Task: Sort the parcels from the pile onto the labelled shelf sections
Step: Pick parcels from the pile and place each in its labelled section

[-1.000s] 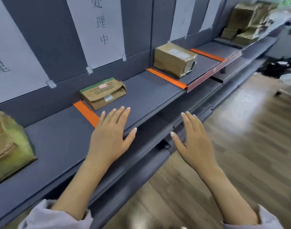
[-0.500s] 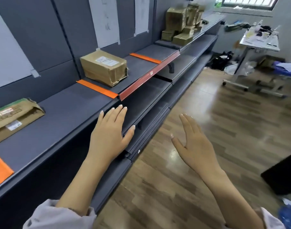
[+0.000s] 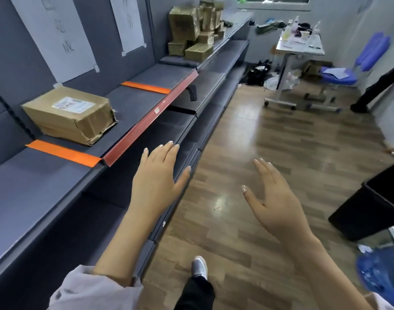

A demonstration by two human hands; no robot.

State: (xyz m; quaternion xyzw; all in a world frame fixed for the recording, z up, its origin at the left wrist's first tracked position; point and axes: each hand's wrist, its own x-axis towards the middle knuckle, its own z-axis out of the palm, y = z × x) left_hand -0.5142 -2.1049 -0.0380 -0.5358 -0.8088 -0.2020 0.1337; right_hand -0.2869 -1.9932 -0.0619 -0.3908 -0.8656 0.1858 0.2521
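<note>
Pile (image 3: 192, 30): brown cardboard parcels of mixed size, stacked at the far end of the shelf (image 3: 23, 186), well ahead of both my grips and above the left grip (image 3: 158, 182). None is within reach from here. Judged from their look, the parcels are stiff-walled and light to middling in weight. Their faces look taped and glossy, so they may slip under a shallow hold. The large ones want both grips on opposite side faces, low down, and the small flat ones at the front of the pile should go in one grip.

One box (image 3: 68, 117) lies on the shelf to the left of and beyond my left grip. A white label faces up, and the corner nearest me is crushed and torn, so I would avoid holding it there. It sits between two orange strips (image 3: 62, 153) that mark a section, under paper sheets (image 3: 55, 34) whose writing is too blurred to read.

Left grip: fingers straight and spread, palm down, holding nothing, over the lower shelves. Right grip (image 3: 274, 204): fingers straight, thumb apart, holding nothing, over the wooden floor (image 3: 270, 142).

Farther out: my shoe (image 3: 199, 266) below and between the grips, a black bin (image 3: 375, 206) to the right of the right grip, and a cluttered desk (image 3: 300, 49) far ahead of it.
</note>
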